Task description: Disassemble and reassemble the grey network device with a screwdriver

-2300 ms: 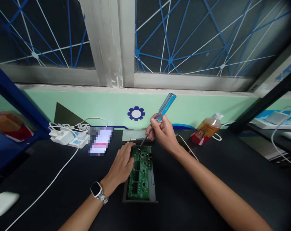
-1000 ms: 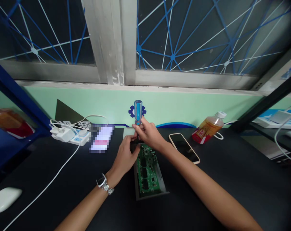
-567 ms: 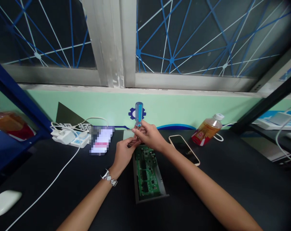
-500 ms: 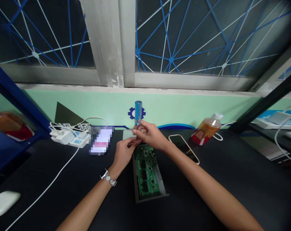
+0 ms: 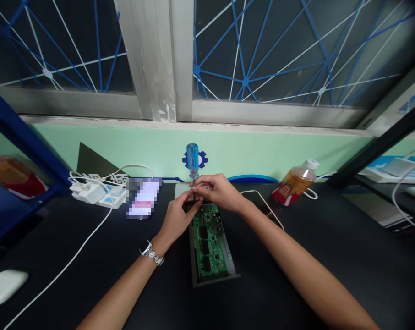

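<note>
A screwdriver (image 5: 193, 158) with a clear blue handle stands nearly upright over the far end of a green circuit board (image 5: 209, 247). The board lies in a grey metal housing (image 5: 232, 256) on the desk. Closed around the shaft just under the handle are the fingers of my right hand (image 5: 221, 193). Lower down, my left hand (image 5: 176, 215) pinches the shaft near its tip, with a silver watch (image 5: 151, 252) on the wrist. Fingers hide the tip, so what it touches cannot be seen.
Right of the housing lies a phone (image 5: 262, 206), partly behind my right forearm. A tilted drink bottle (image 5: 293, 183) rests farther right. At left are a blurred-out lit phone (image 5: 144, 199), a white power strip (image 5: 113, 196) with cables, and a white mouse (image 5: 6, 286).
The screwdriver's handle has tipped slightly to the left. My right hand has shifted a little and its fingers sit differently on the shaft. The housing stays in place.
</note>
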Available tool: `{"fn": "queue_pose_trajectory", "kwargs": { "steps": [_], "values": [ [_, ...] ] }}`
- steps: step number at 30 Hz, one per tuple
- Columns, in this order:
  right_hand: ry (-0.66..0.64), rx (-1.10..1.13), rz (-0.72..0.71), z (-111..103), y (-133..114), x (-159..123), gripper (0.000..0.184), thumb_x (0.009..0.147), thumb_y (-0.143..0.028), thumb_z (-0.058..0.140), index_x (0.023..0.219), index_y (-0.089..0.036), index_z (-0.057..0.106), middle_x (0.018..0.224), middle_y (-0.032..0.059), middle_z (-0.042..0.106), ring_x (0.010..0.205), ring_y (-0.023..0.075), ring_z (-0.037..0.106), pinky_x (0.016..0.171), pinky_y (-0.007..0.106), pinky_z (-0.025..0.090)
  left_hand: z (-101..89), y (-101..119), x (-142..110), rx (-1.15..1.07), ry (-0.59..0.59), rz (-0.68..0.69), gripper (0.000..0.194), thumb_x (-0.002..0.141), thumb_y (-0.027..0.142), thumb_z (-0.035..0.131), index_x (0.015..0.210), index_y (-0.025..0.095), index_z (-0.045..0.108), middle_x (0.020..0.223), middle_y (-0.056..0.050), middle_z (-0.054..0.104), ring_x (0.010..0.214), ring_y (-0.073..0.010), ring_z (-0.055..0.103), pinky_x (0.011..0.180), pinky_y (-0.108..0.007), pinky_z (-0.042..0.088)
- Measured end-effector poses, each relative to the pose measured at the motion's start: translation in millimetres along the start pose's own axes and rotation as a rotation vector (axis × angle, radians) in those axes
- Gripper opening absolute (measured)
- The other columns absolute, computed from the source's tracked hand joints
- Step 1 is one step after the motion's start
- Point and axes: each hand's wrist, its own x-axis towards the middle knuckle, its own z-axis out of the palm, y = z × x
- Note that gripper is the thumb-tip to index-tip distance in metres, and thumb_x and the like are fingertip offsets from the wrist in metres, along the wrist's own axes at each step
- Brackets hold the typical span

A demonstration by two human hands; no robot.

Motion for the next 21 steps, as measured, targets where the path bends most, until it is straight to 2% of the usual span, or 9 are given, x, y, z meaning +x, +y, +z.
{"fn": "queue_pose_trajectory", "kwargs": {
  "steps": [3,6,11,14,17,19,21],
  "values": [
    [0.059,-0.049,-0.021,3.2,4.5,1.0,0.012,0.087,-0.028,0.065,0.087,-0.016,0.068,0.073,0.002,0.069,0.064,0.0138,0.064,0.065,0.027,0.051,2.6,2.1,0.1,0.048,0.117,-0.028,0.023,0.087,0.037,0.069,0.102,0.02,0.065,0.098,-0.005,0.075,0.093,-0.0215,0.071,0.086,-0.033,0.054],
    [0.142,-0.099,-0.026,7.2,8.2,1.2,0.014,0.084,-0.03,0.068,0.082,-0.017,0.065,0.071,0.0014,0.068,0.062,0.0129,0.062,0.06,0.024,0.048,5.3,1.3,0.2,0.103,0.187,-0.054,0.023,0.082,0.039,0.073,0.09,0.02,0.062,0.087,-0.003,0.074,0.082,-0.0198,0.07,0.078,-0.03,0.054],
    [0.223,-0.143,-0.006,14.4,9.3,1.4,0.02,0.081,-0.031,0.072,0.075,-0.019,0.057,0.064,-0.0019,0.062,0.057,0.0112,0.056,0.055,0.023,0.044,7.1,-1.5,0.7,0.118,0.208,-0.041,0.021,0.083,0.038,0.072,0.081,0.02,0.062,0.081,-0.002,0.073,0.078,-0.0189,0.069,0.073,-0.028,0.053],
    [0.263,-0.175,0.004,15.5,8.2,1.7,0.026,0.08,-0.037,0.073,0.075,-0.02,0.056,0.063,-0.0025,0.06,0.057,0.0111,0.053,0.055,0.024,0.043,5.6,-3.2,0.6,0.057,0.176,-0.047,0.018,0.085,0.037,0.07,0.082,0.019,0.067,0.081,-0.003,0.075,0.079,-0.0203,0.07,0.075,-0.029,0.054],
    [0.209,-0.164,0.038,11.4,6.3,1.5,0.028,0.079,-0.042,0.074,0.083,-0.019,0.06,0.071,-0.0002,0.065,0.057,0.0119,0.056,0.053,0.026,0.043,2.7,-4.5,0.3,-0.031,0.093,-0.063,0.018,0.089,0.034,0.064,0.092,0.018,0.072,0.09,-0.006,0.077,0.086,-0.0224,0.073,0.081,-0.033,0.056],
    [0.112,-0.087,0.047,6.5,4.1,0.9,0.027,0.082,-0.04,0.072,0.094,-0.018,0.063,0.089,0.0042,0.071,0.059,0.0117,0.06,0.054,0.026,0.045,0.4,-4.9,0.3,-0.065,0.041,-0.069,0.019,0.092,0.032,0.061,0.098,0.018,0.073,0.095,-0.006,0.078,0.091,-0.023,0.073,0.085,-0.034,0.056],
    [0.0,0.022,0.049,1.4,1.2,-0.1,0.025,0.086,-0.034,0.067,0.104,-0.018,0.064,0.108,0.0081,0.07,0.062,0.0112,0.063,0.055,0.027,0.048,-1.8,-5.2,0.5,-0.07,0.005,-0.067,0.021,0.094,0.031,0.058,0.101,0.018,0.073,0.098,-0.006,0.078,0.094,-0.0228,0.073,0.087,-0.034,0.055]
  ]
}}
